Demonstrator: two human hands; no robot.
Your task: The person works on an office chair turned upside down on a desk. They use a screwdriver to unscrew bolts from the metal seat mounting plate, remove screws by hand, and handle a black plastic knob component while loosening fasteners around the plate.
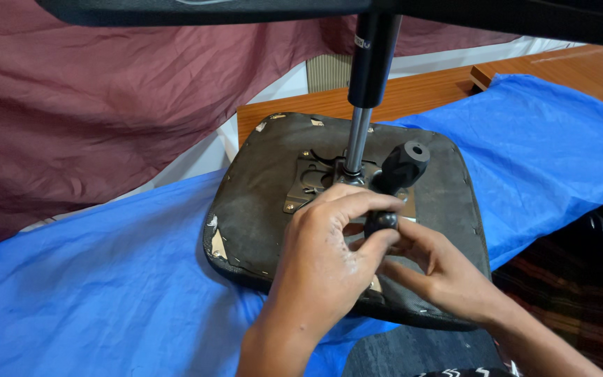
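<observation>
An upturned chair seat [259, 202] with worn dark underside lies on a blue sheet [106, 279]. A metal mounting plate [308, 183] sits at its middle, and a gas lift column [368, 77] rises from it to the black chair base [315, 8] at the top of the view. My left hand [326, 255] grips a black lever handle [400, 171] near its lower end. My right hand [434, 269] is beside it on the right, fingers touching the lever's base by the plate.
A maroon cloth [92, 105] hangs behind on the left. Wooden tabletops [567, 66] show at the back right under the sheet. A dark patterned floor [574, 293] lies to the right below the table edge.
</observation>
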